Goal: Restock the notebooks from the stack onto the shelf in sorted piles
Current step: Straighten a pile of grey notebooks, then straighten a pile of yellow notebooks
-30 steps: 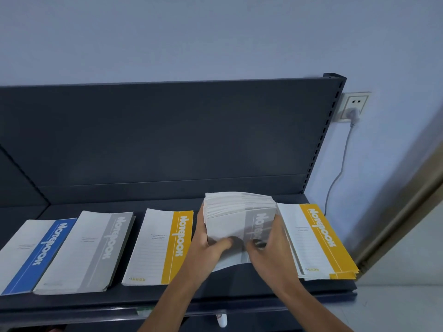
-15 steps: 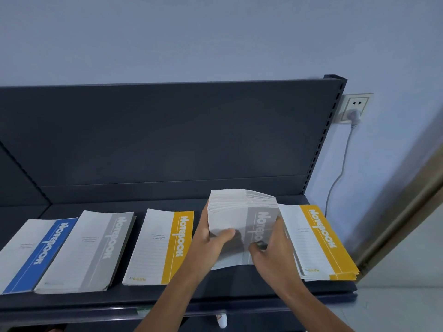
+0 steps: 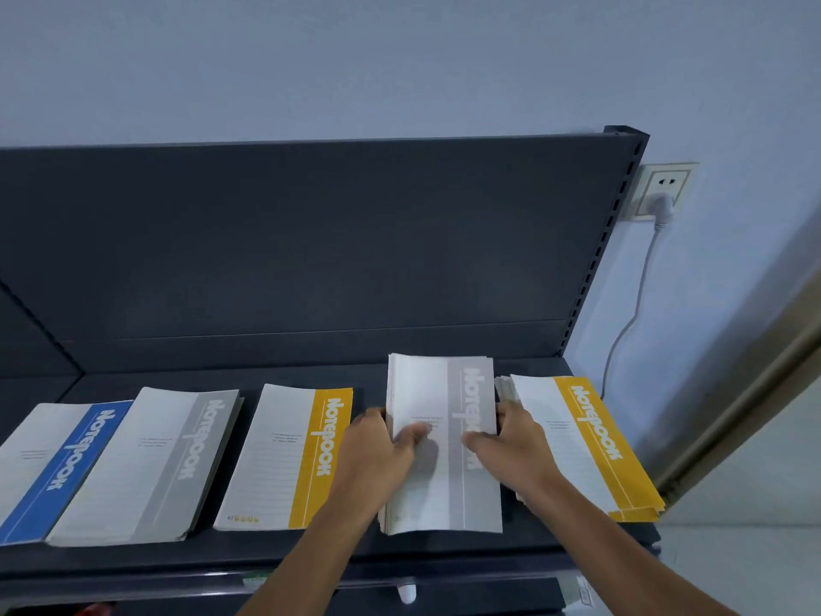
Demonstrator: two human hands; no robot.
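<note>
- A stack of notebooks [image 3: 444,393] is low in the view, at about 5 o'clock from the middle. Its top cover is white with a grey stripe and the word "Notebook".
- The left hand [image 3: 377,455] grips the stack's left edge, at 9 o'clock on the stack. Its thumb lies on the top cover and its fingers are curled underneath.
- The right hand [image 3: 511,451] grips the stack's right edge, at 3 o'clock on the stack. Its thumb also lies on the cover.
- The stack is over the dark shelf [image 3: 222,557]. I cannot tell if its bottom touches the shelf.
- At 3 o'clock from the stack, just beside it, a yellow pile [image 3: 586,446] of notebooks lies flat on the shelf. The right hand's wrist is in front of its near left corner.
- At 9 o'clock from the stack lies a yellow notebook [image 3: 293,455], partly behind the left hand.
- Further along at 9 o'clock is a grey pile [image 3: 151,469], and then a blue notebook [image 3: 53,464] at the view's left edge. The grey pile lies over the blue one's right side.
- A dark back panel [image 3: 311,237] stands up behind the shelf, at 12 o'clock.
- At 2 o'clock from the middle, a white socket [image 3: 664,180] is on the pale blue wall [image 3: 400,60]. A plug [image 3: 662,206] is in it, and a cord [image 3: 631,313] hangs down.
</note>
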